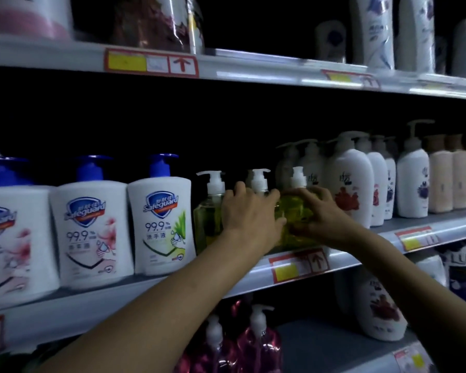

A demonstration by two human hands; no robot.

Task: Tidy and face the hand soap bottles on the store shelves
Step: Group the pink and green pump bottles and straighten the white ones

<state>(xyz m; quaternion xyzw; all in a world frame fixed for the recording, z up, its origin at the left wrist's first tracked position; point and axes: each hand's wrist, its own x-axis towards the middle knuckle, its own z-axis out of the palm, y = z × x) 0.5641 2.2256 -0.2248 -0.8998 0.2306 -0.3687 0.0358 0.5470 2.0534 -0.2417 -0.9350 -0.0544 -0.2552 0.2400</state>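
Three clear yellow-green hand soap bottles with white pumps stand on the middle shelf (253, 277). My left hand (249, 216) wraps over the front of the middle bottle (259, 181), hiding its body. My right hand (320, 214) grips the right bottle (293, 211) from its right side. The left bottle (209, 211) stands free beside my left hand. Left of it stand three white Safeguard bottles (162, 224) with blue pumps, labels facing out.
White lotion bottles (347, 179) crowd the shelf just right of my right hand. Pink pump bottles (256, 343) and white bottles stand on the shelf below. Tall white bottles line the top shelf. Price tags run along the shelf edges.
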